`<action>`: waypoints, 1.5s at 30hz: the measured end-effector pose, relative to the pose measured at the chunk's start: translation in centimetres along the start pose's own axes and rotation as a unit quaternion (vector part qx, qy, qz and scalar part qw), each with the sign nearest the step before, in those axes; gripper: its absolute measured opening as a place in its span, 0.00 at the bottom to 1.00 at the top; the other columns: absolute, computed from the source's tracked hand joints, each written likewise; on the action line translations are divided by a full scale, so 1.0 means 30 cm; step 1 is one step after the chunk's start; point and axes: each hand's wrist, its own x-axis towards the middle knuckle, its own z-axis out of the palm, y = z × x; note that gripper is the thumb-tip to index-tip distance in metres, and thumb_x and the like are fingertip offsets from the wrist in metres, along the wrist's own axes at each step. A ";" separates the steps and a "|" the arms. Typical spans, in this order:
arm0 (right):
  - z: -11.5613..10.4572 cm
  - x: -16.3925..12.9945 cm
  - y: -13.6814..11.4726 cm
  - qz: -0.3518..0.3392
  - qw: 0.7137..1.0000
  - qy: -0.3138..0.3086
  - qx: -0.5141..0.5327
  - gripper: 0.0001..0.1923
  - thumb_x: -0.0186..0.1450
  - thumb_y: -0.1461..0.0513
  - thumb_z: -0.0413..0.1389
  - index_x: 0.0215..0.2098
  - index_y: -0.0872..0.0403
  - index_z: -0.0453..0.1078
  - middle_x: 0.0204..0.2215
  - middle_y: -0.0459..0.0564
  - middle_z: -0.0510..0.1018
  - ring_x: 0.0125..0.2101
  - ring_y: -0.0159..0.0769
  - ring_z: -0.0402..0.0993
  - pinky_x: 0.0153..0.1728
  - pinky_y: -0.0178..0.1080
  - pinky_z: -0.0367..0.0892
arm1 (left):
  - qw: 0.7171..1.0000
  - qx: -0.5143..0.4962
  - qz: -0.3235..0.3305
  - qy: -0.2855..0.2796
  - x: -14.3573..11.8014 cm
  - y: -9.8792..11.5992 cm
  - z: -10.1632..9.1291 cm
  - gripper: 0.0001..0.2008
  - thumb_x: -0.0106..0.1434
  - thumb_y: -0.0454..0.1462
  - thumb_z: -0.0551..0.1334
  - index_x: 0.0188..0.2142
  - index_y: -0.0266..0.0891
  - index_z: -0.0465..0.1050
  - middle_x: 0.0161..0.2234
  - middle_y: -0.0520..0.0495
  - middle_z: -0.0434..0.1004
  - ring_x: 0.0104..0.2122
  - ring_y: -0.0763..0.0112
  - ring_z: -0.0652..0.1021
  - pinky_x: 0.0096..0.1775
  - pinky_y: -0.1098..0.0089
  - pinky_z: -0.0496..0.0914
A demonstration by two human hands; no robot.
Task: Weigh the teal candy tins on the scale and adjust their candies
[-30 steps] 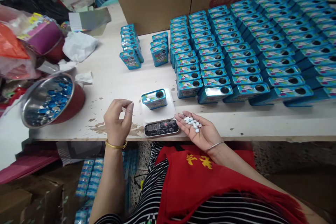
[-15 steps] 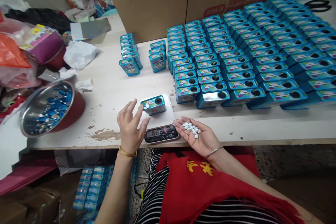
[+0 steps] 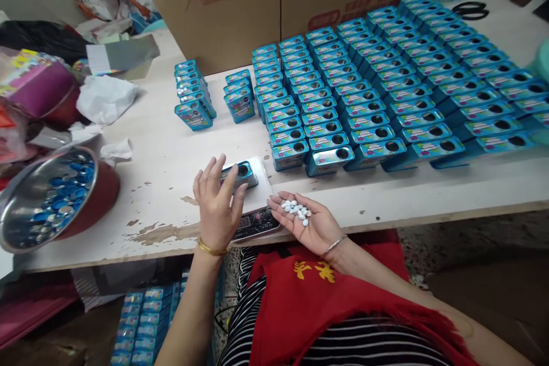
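A blue candy tin [image 3: 252, 178] with a round dark hole in its top stands on the white platform of a digital kitchen scale [image 3: 262, 183]. My left hand [image 3: 218, 200] is spread over the tin's left part, its fingers apart; it hides that end of the tin, and I cannot tell if the fingertips touch it. Part of the scale's display is also covered. My right hand [image 3: 311, 223] lies palm up just right of the scale, cupping several white candies [image 3: 295, 210].
Rows of blue tins [image 3: 351, 91] with open holes fill the right side. Two short rows of tins [image 3: 193, 114] stand left of them. A steel bowl [image 3: 114, 183] of blue caps sits at left. A cardboard box [image 3: 240, 11] closes off the back; black scissors [image 3: 470, 10] lie far right.
The view has shifted, so most of the table appears further left. My left hand has moved further over the tin, covering the spot where white candies lay on its top. The right hand still holds candies.
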 end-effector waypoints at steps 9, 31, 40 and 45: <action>0.011 -0.006 0.004 0.025 0.998 -0.056 0.008 0.18 0.71 0.62 0.41 0.47 0.64 0.68 0.39 0.58 0.79 0.37 0.35 0.78 0.42 0.37 0.73 | 0.994 -0.090 0.010 -0.068 -0.071 0.148 -0.002 0.09 0.62 0.34 0.60 0.44 0.42 0.71 0.39 0.46 0.71 0.40 0.66 0.70 0.42 0.62 0.61; 0.003 0.010 -0.034 0.004 1.000 0.011 0.026 0.15 0.70 0.63 0.44 0.44 0.64 0.70 0.44 0.61 0.78 0.48 0.44 0.74 0.44 0.39 0.74 | 0.978 -0.021 0.020 -0.205 0.138 -0.136 -0.019 0.21 0.62 0.48 0.60 0.51 0.43 0.63 0.43 0.46 0.73 0.43 0.63 0.72 0.45 0.62 0.59; -0.007 0.035 -0.059 -0.021 0.998 0.008 0.052 0.12 0.67 0.65 0.49 0.42 0.64 0.73 0.44 0.62 0.78 0.46 0.42 0.76 0.47 0.41 0.72 | 0.982 0.078 0.030 -0.168 0.529 -0.340 0.284 0.18 0.61 0.41 0.60 0.50 0.41 0.66 0.47 0.43 0.71 0.47 0.58 0.70 0.45 0.61 0.58; -0.017 0.044 -0.082 -0.031 0.998 0.015 0.059 0.11 0.66 0.67 0.51 0.41 0.63 0.74 0.45 0.61 0.77 0.49 0.43 0.74 0.49 0.42 0.72 | 0.980 0.103 0.044 -0.166 0.611 -0.368 0.378 0.21 0.61 0.41 0.59 0.54 0.43 0.65 0.52 0.39 0.66 0.51 0.53 0.66 0.48 0.57 0.56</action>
